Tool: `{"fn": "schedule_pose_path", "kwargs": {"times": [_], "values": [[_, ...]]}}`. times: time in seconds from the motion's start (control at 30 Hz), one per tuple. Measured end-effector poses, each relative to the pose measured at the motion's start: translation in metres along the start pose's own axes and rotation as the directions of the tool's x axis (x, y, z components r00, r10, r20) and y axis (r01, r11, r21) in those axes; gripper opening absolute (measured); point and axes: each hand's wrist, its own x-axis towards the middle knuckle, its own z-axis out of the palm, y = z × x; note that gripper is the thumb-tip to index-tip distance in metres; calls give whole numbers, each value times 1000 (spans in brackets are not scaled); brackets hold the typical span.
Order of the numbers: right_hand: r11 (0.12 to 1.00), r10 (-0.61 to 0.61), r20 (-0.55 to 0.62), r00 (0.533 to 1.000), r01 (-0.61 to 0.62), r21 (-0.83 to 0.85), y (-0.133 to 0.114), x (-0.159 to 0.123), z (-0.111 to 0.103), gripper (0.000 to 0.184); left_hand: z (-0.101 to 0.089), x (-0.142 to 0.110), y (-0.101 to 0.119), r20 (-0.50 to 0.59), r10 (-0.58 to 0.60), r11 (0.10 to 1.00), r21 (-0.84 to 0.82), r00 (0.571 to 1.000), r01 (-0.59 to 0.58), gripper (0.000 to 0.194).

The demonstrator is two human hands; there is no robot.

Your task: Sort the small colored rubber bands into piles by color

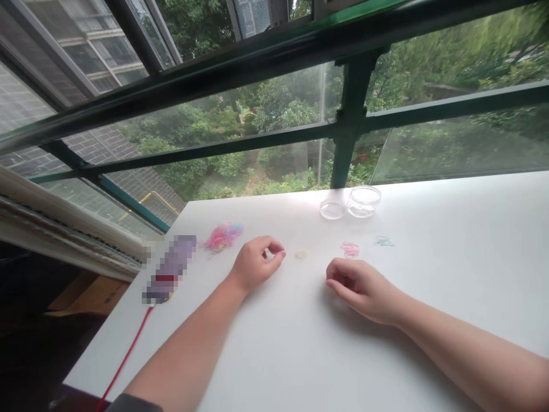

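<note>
My left hand (256, 264) rests on the white table (300, 343), thumb and forefinger pinched together; what they hold, if anything, is too small to make out. A heap of pink and mixed-colour small elastic bands (223, 236) lies just left of it. A small pale yellow pile of bands (301, 254) sits between my hands. My right hand (358, 287) rests on the table with its fingers curled in. Just beyond it lie a small pink pile (350, 249) and a small teal pile (384, 241). A clear round tub (364, 201) and its lid (331, 209) stand further back.
A blurred-out purple object (170, 269) with a red cord (126, 357) lies at the table's left edge. Directly behind the table's far edge runs a green-framed window (349, 123). The floor drops away on the left.
</note>
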Motion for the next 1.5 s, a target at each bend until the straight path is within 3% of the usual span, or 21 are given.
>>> {"fn": "schedule_pose_path", "kwargs": {"times": [0.1, 0.23, 0.8, 1.03, 1.23, 1.5], "values": [[1000, -8, 6, 1000, 8, -17, 1, 0, 0, 9, -11, 7, -16, -64, -66, 995, 64, 996, 71, 13], [999, 3, 16, 1000, -2, -36, 0, 1, 0, 10, -14, 10, -28, -69, -114, 990, 75, 991, 119, 17], [999, 11, 27, 1000, -10, -50, -2, 0, 0, 10, -11, 9, -34, -58, -82, 987, 132, 995, 89, 13], [998, 8, 18, 1000, -7, -57, -2, 1, 0, 9, -7, 8, -26, -41, 83, 984, 159, 996, -76, 5], [1000, -1, 13, 1000, 1, -29, -1, 2, 1, 9, 5, 7, -9, 58, 277, 945, 166, 959, -283, 7], [999, -17, -3, 1000, 17, -31, -2, 4, 2, 9, 16, 20, -7, 115, 356, 898, 232, 927, -373, 8]]}}
